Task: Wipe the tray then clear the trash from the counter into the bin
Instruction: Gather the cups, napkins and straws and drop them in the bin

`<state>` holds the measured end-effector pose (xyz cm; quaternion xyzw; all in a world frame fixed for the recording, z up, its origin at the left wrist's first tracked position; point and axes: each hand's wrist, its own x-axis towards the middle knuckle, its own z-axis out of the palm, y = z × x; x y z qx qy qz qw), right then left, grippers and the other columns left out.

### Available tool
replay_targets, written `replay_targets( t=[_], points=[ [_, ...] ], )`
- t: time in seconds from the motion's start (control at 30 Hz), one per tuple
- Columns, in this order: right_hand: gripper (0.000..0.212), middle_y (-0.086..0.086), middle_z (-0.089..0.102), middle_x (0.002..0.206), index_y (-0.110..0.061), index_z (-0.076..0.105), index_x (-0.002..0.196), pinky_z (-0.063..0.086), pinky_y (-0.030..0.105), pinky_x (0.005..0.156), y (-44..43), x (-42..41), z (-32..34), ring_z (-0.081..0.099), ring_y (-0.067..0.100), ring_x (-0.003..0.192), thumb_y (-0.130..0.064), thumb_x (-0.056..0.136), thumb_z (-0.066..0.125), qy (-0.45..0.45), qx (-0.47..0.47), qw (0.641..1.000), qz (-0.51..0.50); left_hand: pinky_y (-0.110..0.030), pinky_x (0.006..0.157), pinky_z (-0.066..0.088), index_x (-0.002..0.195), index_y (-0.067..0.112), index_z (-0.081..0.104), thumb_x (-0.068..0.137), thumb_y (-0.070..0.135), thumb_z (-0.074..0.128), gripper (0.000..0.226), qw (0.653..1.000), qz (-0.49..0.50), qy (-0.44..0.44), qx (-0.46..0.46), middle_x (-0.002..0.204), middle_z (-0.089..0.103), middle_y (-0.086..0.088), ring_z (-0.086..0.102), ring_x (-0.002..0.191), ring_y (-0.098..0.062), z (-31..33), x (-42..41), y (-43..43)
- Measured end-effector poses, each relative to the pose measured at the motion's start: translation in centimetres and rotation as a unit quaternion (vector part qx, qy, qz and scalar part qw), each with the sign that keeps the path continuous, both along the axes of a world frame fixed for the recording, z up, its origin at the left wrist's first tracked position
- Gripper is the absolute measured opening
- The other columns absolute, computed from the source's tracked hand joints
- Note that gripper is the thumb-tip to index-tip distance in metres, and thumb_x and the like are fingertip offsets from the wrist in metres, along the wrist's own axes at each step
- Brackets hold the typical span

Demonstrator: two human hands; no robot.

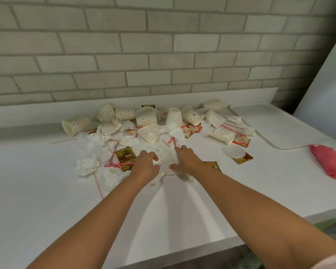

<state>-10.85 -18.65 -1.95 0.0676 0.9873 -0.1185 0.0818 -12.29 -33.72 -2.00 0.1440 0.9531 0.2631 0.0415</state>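
A heap of trash covers the white counter (pixel 47 191): dotted paper cups (pixel 145 118), crumpled napkins (pixel 86 166), striped straws (pixel 113 150), gold sachets (pixel 125 155) and a plastic lid (pixel 233 151). Both my hands reach into its near middle. My left hand (pixel 145 165) curls its fingers round crumpled white tissue (pixel 166 155). My right hand (pixel 184 159) lies on the same tissue with its fingers bent over it. The white tray (pixel 279 125) sits at the right rear of the counter. A pink cloth (pixel 330 162) lies beside its near corner. No bin shows.
A grey brick wall with a low white backsplash (pixel 134 98) closes the far side. The counter's front edge (pixel 202 249) runs diagonally at the lower right, with floor below it. A white panel (pixel 330 74) rises at the right.
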Motion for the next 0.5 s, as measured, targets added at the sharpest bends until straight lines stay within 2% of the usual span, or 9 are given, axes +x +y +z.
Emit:
replay_targets(
  t=[0.07,0.13,0.17,0.2,0.27,0.33,0.4,0.5],
  points=[
    [0.045,0.011,0.044,0.127,-0.007,0.046,0.126,0.042,0.035,0.092,-0.4,-0.8,-0.6,0.043,0.029,0.120,-0.033,0.091,0.056,-0.007,0.014,1.000,-0.003,-0.031,0.090,0.045,0.115,0.013,0.057,0.090,0.019,0.057,0.026,1.000,-0.004,-0.002,0.010,0.122,0.045,-0.010,0.050,0.111,-0.024,0.1,-0.4,-0.3],
    [0.009,0.010,0.053,0.103,-0.007,0.054,0.092,0.041,0.027,0.072,-0.5,-1.4,-1.2,0.051,0.026,0.101,-0.016,0.090,0.055,-0.003,-0.010,1.000,-0.011,-0.030,0.089,0.044,0.116,0.014,0.057,0.090,0.020,0.057,0.026,1.000,-0.006,-0.007,0.020,0.121,0.045,-0.010,0.050,0.110,-0.024,0.1,-0.8,-0.6],
    [0.013,0.010,0.053,0.093,-0.010,0.049,0.077,0.038,0.025,0.065,-0.5,-1.6,-1.3,0.050,0.025,0.093,-0.009,0.089,0.054,-0.002,-0.021,1.000,-0.016,-0.029,0.089,0.043,0.115,0.013,0.057,0.090,0.020,0.057,0.026,1.000,-0.006,-0.009,0.028,0.120,0.045,-0.009,0.050,0.109,-0.024,0.1,-1.0,-0.7],
    [0.019,0.011,0.053,0.092,-0.011,0.045,0.072,0.034,0.025,0.065,-0.4,-1.8,-1.4,0.051,0.025,0.092,-0.006,0.089,0.053,0.000,-0.024,1.000,-0.016,-0.029,0.089,0.043,0.115,0.013,0.058,0.090,0.020,0.057,0.025,0.999,-0.005,-0.009,0.038,0.120,0.046,-0.009,0.051,0.109,-0.024,0.2,-1.2,-0.9],
    [0.017,0.015,0.059,0.102,-0.009,0.051,0.074,0.033,0.025,0.068,-0.1,-2.3,-0.6,0.055,0.028,0.096,-0.005,0.090,0.047,0.032,-0.056,0.998,-0.028,-0.025,0.084,0.041,0.112,0.011,0.060,0.091,0.018,0.056,0.023,0.997,-0.001,-0.005,0.074,0.115,0.047,-0.009,0.052,0.106,-0.023,0.5,-1.5,-1.1],
    [0.023,0.010,0.059,0.085,-0.010,0.047,0.068,0.033,0.024,0.061,0.1,-2.7,1.0,0.051,0.026,0.085,-0.002,0.089,0.044,0.089,-0.110,0.989,-0.043,-0.022,0.076,0.038,0.109,0.008,0.062,0.093,0.014,0.052,0.020,0.992,0.007,-0.002,0.123,0.106,0.048,-0.006,0.054,0.100,-0.022,0.8,-1.9,-1.0],
    [0.033,0.000,0.042,0.065,-0.014,0.035,0.059,0.026,0.024,0.050,0.2,-3.0,3.0,0.043,0.021,0.072,-0.002,0.088,0.045,0.126,-0.161,0.977,-0.053,-0.024,0.073,0.039,0.106,0.006,0.064,0.094,0.014,0.049,0.020,0.985,0.016,-0.008,0.174,0.101,0.053,-0.004,0.054,0.090,-0.019,1.3,-2.3,-0.7],
    [0.038,-0.002,0.031,0.061,-0.017,0.027,0.058,0.022,0.026,0.049,-0.2,-3.2,5.7,0.031,0.012,0.056,-0.007,0.088,0.048,0.164,-0.213,0.962,-0.055,-0.024,0.078,0.039,0.105,0.008,0.062,0.096,0.019,0.047,0.021,0.972,0.030,0.004,0.234,0.113,0.055,-0.009,0.052,0.090,-0.017,1.7,-3.1,0.0]
  ],
)
